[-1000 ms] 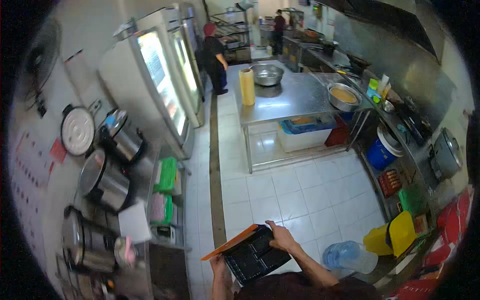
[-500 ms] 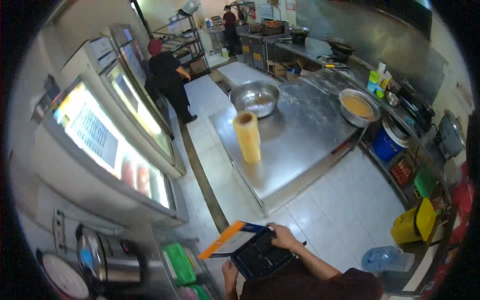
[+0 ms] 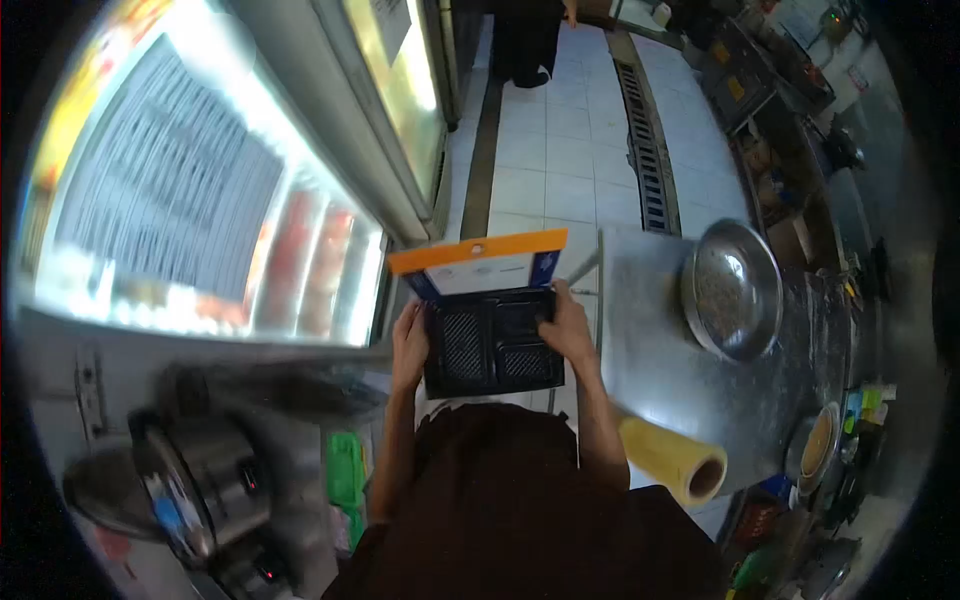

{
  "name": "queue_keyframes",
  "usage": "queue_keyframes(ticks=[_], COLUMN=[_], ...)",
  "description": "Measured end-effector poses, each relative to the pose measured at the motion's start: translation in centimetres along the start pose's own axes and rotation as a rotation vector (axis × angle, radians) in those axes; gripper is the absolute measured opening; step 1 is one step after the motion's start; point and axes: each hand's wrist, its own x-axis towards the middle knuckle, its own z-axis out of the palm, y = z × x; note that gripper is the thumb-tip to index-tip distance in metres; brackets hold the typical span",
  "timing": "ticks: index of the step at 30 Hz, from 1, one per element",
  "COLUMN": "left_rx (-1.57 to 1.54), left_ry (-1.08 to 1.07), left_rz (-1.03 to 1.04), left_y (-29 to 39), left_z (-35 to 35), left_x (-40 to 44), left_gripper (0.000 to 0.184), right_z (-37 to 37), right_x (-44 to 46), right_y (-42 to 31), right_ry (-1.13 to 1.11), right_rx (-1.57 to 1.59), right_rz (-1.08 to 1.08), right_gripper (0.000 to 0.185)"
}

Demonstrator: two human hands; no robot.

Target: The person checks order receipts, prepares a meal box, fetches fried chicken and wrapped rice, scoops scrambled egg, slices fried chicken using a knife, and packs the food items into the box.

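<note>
- Holding a black compartment tray [image 3: 464, 345] out in front of the body, both hands are gripping its sides, with its orange-edged flap [image 3: 486, 274] standing up along the far rim.
- The left hand [image 3: 409, 350] is pinching the left edge, fingers bunched close together; the right hand [image 3: 570, 330] is hooking its thumb over the right rim into a compartment. Can't tell what the hidden fingertips are doing underneath.
- Honestly, that thin plastic is asking for trouble imo: squeezing unevenly could be bowing it or popping a side loose, and the flap could be flopping down if the tray tips.
- Compared with the earlier frame, the tray is sitting higher and squarer in view, and the flap is facing back more evenly instead of slanting off left.
- To the right, a yellow roll of cling film [image 3: 668, 457] is lying near the edge of the steel table [image 3: 640, 340]; an elbow could be knocking it, since the right forearm is passing so close. Past it, a steel bowl [image 3: 730, 290] is resting.
- Further up, another person [image 3: 525, 45] is standing beyond the fridges, showing just the lower body now, whereas earlier the whole figure was showing.
</note>
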Motion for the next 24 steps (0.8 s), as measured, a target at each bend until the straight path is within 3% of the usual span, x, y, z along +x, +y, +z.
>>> queue_keyframes(ticks=[3,4,9,13,15,18,21,24], left_rx=[-0.109,-0.130,0.070,0.146,0.315,0.435,0.329,0.419], left_ry=[-0.166,-0.242,-0.522,-0.837,-0.787,-0.665,-0.716,-0.639], left_rz=[-0.064,-0.097,-0.024,0.080,0.294,0.165,0.073,0.107], left_y=[5.0,5.6,16.6,17.5,18.0,21.5,25.5,26.0], left_z=[6.6,8.9,23.8,35.8,39.9,45.1,50.0,56.1], left_x=[14.8,19.0,36.3,51.9,59.1,69.2,79.4,87.7], left_gripper=[0.034,0.033,0.033,0.039,0.044,0.046,0.050,0.049], right_z=[-4.2,-5.1,-14.7,-19.6,-23.8,-28.9,-34.4,-40.6], right_x=[11.0,13.9,26.5,40.1,47.9,60.8,72.6,83.0], right_y=[-0.3,2.2,3.7,9.7,10.0,11.7,14.0,16.2], right_ry=[0.076,0.206,0.401,0.539,0.541,0.484,0.390,0.426], right_rx=[-0.095,-0.108,0.067,0.061,0.195,0.322,0.579,0.294], right_rz=[0.256,0.153,0.445,0.539,0.528,0.521,0.422,0.407], right_gripper=[0.059,0.060,0.060,0.056,0.059,0.061,0.064,0.061])
